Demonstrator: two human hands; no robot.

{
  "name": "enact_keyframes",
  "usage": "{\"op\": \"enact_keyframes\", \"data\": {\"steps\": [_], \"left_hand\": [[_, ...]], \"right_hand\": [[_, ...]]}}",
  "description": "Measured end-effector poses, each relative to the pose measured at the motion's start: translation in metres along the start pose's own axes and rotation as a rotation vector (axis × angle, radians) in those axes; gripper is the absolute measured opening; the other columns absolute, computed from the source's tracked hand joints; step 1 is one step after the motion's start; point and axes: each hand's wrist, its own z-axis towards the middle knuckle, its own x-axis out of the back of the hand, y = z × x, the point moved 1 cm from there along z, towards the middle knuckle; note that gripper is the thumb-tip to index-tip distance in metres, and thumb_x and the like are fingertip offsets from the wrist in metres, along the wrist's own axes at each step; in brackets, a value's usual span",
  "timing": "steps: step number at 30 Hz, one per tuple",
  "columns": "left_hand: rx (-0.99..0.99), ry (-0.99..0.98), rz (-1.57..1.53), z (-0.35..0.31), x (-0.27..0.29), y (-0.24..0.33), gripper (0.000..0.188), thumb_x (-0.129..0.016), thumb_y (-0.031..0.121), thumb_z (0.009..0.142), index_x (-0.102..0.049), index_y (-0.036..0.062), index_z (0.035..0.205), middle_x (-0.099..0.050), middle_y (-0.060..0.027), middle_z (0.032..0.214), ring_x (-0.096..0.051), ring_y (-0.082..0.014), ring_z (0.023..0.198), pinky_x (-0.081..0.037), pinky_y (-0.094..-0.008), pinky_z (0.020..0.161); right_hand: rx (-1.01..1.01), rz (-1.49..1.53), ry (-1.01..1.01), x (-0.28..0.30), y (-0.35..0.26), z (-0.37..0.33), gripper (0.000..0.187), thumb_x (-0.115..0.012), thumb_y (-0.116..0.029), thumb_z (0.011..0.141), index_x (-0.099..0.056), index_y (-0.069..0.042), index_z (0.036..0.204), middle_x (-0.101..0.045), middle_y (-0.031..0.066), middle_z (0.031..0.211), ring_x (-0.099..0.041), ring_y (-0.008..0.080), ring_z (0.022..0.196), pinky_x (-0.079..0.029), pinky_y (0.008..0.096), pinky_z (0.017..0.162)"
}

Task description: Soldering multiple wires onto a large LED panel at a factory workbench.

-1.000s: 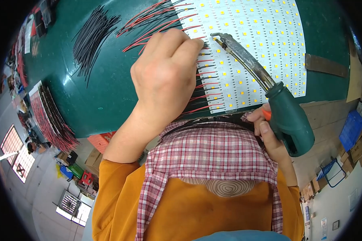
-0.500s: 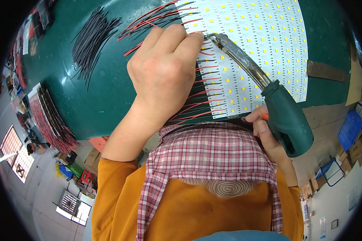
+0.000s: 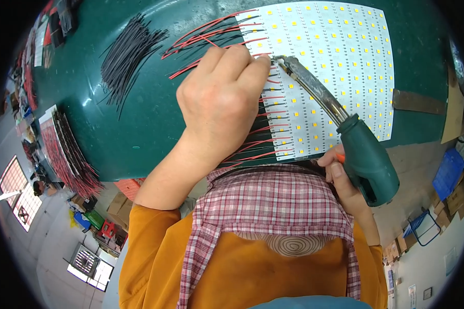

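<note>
A white LED strip panel (image 3: 340, 56) with yellow chips lies on the green table. Red and black wires (image 3: 263, 140) are joined along its left edge. My left hand (image 3: 221, 98) is closed in a pinch over that edge, gripping a thin wire whose length is mostly hidden under the hand. In my right hand (image 3: 345, 185) is a green-handled soldering gun (image 3: 368, 159), its fingers wrapped round the handle and partly hidden by it. The gun's metal tip reaches the panel edge right beside my left fingertips.
A loose bunch of black wires (image 3: 129, 56) lies to the left on the table. Nearer the front left corner sits a bundle of red and black wires (image 3: 69, 154). A flat brown metal bar (image 3: 418, 102) lies against the panel's right side.
The view has shifted slightly, so table and hands appear a little lower and to the right. Both hands and the soldering tip stay at the same spot on the panel edge.
</note>
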Motion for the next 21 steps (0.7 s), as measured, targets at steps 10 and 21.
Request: {"op": "enact_keyframes", "data": {"steps": [10, 21], "left_hand": [[0.022, -0.028, 0.007, -0.004, 0.001, 0.002, 0.016, -0.063, 0.008, 0.060, -0.064, 0.0097, 0.076, -0.050, 0.0005, 0.068, -0.051, -0.0151, 0.062, -0.041, -0.0261, 0.045], [0.059, 0.029, -0.112, -0.003, -0.004, -0.007, 0.015, -0.062, 0.006, 0.064, -0.065, 0.0093, 0.078, -0.055, -0.0004, 0.075, -0.053, -0.0180, 0.068, -0.045, -0.0279, 0.053]], "right_hand": [[0.011, 0.188, 0.057, 0.000, -0.003, -0.004, 0.020, -0.053, -0.005, 0.087, -0.053, 0.000, 0.106, -0.062, 0.0056, 0.085, -0.051, 0.0063, 0.065, -0.045, 0.0219, 0.060], [0.125, 0.091, 0.023, -0.002, 0.000, 0.005, 0.032, -0.049, -0.007, 0.090, -0.042, 0.000, 0.120, -0.060, 0.0107, 0.088, -0.046, 0.0079, 0.061, -0.042, 0.0222, 0.056]]}}
